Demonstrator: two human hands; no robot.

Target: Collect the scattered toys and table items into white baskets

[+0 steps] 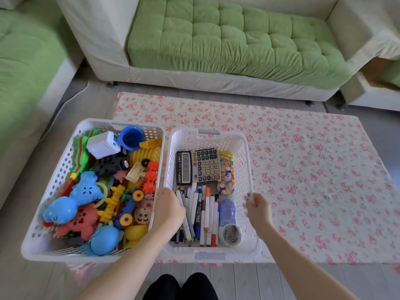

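Two white baskets stand side by side on the floral-cloth table (303, 169). The left basket (65, 152) is heaped with plastic toys: blue whale figures (84, 191), a blue cup (131, 138), orange gears (150, 176). The right basket (244, 161) holds a calculator (198, 166), markers (203, 215), a patterned tin case (226, 174) and a lint shaver (228, 221). My left hand (168, 211) grips the right basket's left wall, fingers curled inside by the markers. My right hand (257, 210) grips its right rim; the fingertips are blurred.
A green-cushioned sofa (238, 40) runs along the far side of the table, with another green seat (26, 72) at the left. The left basket overhangs the table's left edge. My dark-clothed knees (181, 287) sit below the near edge.
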